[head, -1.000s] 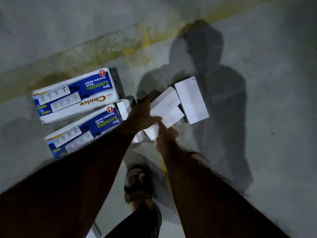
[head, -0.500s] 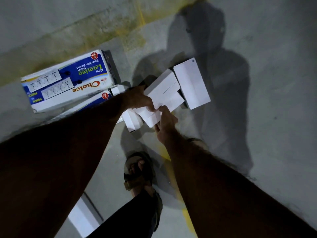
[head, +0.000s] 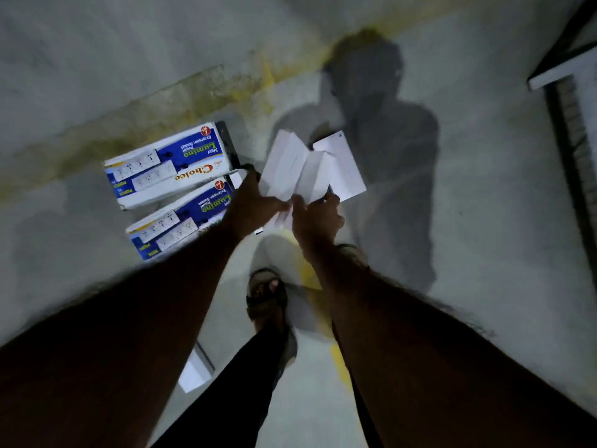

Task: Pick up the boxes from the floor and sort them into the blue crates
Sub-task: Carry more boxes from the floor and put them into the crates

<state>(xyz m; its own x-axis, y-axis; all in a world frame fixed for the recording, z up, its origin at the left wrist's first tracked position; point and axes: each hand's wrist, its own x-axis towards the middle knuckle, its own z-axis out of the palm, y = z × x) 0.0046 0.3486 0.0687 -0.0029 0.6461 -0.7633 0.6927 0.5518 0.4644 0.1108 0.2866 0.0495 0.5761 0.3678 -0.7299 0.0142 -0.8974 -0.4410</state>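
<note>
Both my hands hold a bunch of small white boxes [head: 297, 169] above the grey floor. My left hand [head: 255, 202] grips the bunch from the left and my right hand [head: 318, 218] grips it from below at the right. A flat white box [head: 345, 166] lies just right of the bunch; whether it is in my grip or on the floor is unclear. Two long blue-and-white extension socket boxes lie side by side on the floor to the left, the far one [head: 168, 166] and the near one [head: 181, 221], partly hidden by my left forearm. No blue crate is in view.
My sandalled foot [head: 266, 295] stands under my hands, with a yellow floor line [head: 310, 276] beside it. Another white box [head: 193, 370] lies near my leg at the bottom. A dark metal frame with a white shelf [head: 562, 72] stands at the right edge.
The bunch of white boxes has come up off the floor in both hands, and the boxes have fanned out. My right hand has closed further round its lower end.
</note>
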